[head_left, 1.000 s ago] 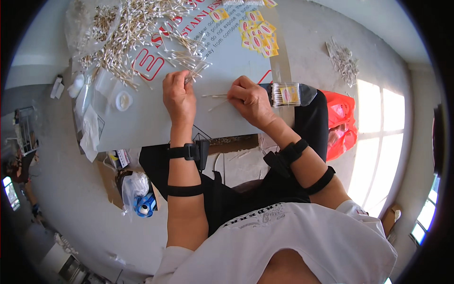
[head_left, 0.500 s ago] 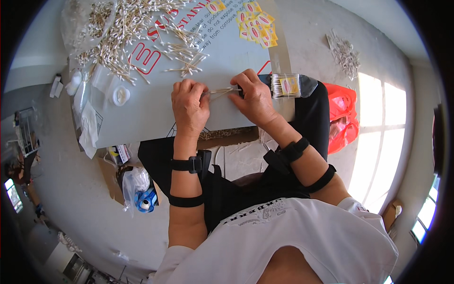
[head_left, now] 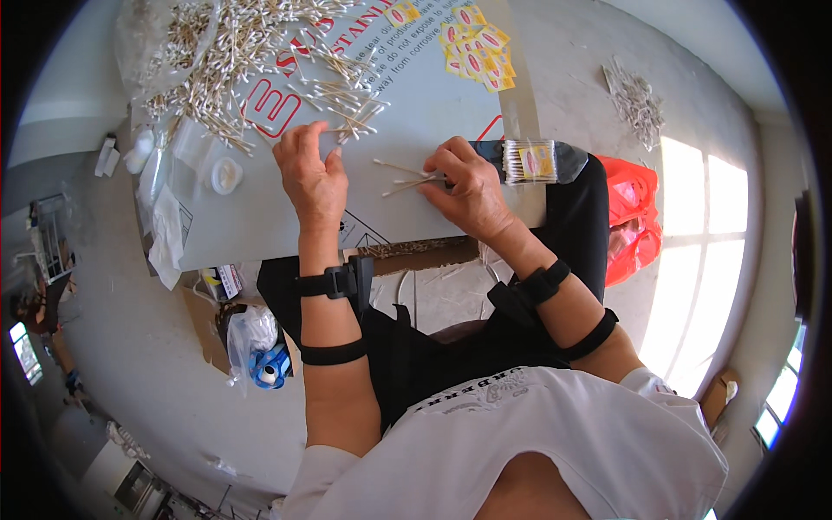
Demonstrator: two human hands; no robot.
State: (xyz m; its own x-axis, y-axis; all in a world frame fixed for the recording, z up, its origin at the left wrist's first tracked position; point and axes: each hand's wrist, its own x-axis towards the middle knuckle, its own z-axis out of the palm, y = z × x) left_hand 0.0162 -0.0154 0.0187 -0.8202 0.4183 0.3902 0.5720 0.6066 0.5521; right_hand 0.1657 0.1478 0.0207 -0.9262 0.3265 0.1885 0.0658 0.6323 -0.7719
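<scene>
Several cotton swabs (head_left: 400,184) fan out to the left from my right hand (head_left: 468,186), whose thumb and fingers pinch their other ends. My left hand (head_left: 314,178) is raised over the grey sheet-covered table (head_left: 251,217), thumb and fingers apart, holding nothing I can see. Just beyond its fingertips lies a loose spread of cotton swabs (head_left: 347,97), which runs into a large heap of swabs (head_left: 217,65) at the far left. Right of my right hand, a clear pack of cotton swabs (head_left: 529,162) with a yellow label rests on a dark strip (head_left: 490,154).
Yellow-and-white labels (head_left: 475,54) lie scattered at the far right of the table. A small round tub (head_left: 226,175) and a crumpled white plastic piece (head_left: 166,234) are at the left. A red plastic bag (head_left: 633,217) sits beyond my right knee; a cardboard box (head_left: 204,329) stands below left.
My left hand has let go of the swabs and moved left and away from me, toward the loose swabs. My right hand still pinches its swabs, shifted very slightly.
</scene>
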